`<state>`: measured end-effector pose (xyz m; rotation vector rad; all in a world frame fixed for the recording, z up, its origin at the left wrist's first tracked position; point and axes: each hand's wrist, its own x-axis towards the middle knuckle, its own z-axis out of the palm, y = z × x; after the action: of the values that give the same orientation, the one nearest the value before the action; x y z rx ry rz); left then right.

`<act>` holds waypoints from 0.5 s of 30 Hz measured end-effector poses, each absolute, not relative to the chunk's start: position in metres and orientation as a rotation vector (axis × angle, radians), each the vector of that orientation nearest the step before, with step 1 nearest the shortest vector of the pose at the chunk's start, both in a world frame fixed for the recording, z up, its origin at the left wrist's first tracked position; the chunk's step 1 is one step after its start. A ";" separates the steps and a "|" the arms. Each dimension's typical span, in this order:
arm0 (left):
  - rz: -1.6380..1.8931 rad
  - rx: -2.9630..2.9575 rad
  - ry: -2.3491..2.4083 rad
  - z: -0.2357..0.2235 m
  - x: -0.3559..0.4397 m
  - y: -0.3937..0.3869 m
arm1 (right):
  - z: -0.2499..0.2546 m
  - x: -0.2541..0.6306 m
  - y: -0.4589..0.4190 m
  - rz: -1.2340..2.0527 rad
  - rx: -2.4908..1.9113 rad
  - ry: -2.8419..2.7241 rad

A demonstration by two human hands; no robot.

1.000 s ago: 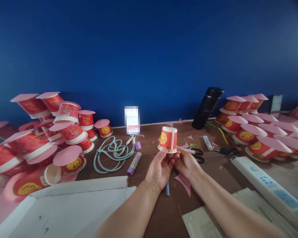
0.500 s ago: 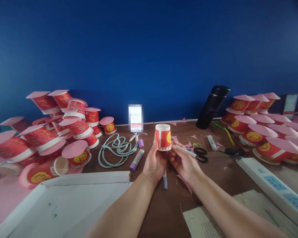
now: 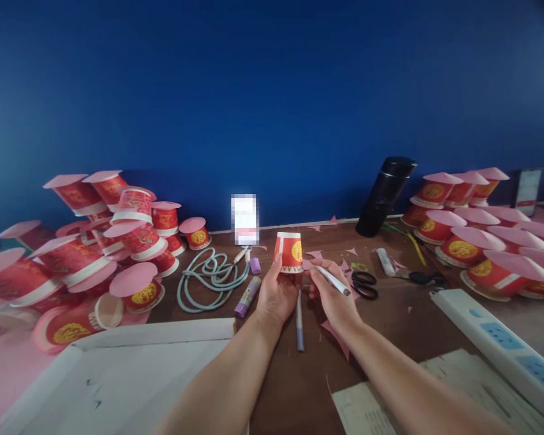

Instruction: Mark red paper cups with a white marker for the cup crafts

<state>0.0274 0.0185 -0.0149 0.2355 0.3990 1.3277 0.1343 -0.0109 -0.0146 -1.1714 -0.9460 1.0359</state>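
Note:
My left hand (image 3: 273, 296) is closed around the lower part of a red paper cup (image 3: 284, 251), held bottom up above the table. Yellow print and a white stripe show on its side, and a dark zigzag runs along the white rim. Just right of the cup, my right hand (image 3: 338, 302) pinches a white marker (image 3: 334, 280); its tip is hard to make out against the fingers. Below the hands lies a pen with a purple-grey end (image 3: 300, 338). Black-handled scissors (image 3: 365, 285) rest beyond my right hand.
Red cups with pink paper tops pile up at left (image 3: 136, 235) and right (image 3: 465, 249). A coiled cable (image 3: 194, 305), a glue stick (image 3: 248, 296), a black bottle (image 3: 385, 196), a power strip (image 3: 494, 338), pink scraps (image 3: 338, 339) and a white box lid (image 3: 163, 374) surround the hands.
The cup has moved slightly left and been turned, so its white stripe and yellow print sit differently. My right hand has shifted a little, and the marker now slants down more steeply.

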 end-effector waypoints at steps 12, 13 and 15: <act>1.334 0.186 0.407 -0.010 0.027 0.019 | -0.014 0.131 -0.012 0.784 -1.207 -1.192; 1.338 0.190 0.403 -0.010 0.027 0.019 | -0.014 0.131 -0.013 0.767 -1.188 -1.203; 1.353 0.187 0.394 -0.011 0.027 0.018 | -0.012 0.129 -0.016 0.724 -1.155 -1.235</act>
<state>0.0272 0.0185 -0.0107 0.1866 0.3938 1.3529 0.1293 -0.0159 -0.0123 -1.1548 -1.2351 0.7239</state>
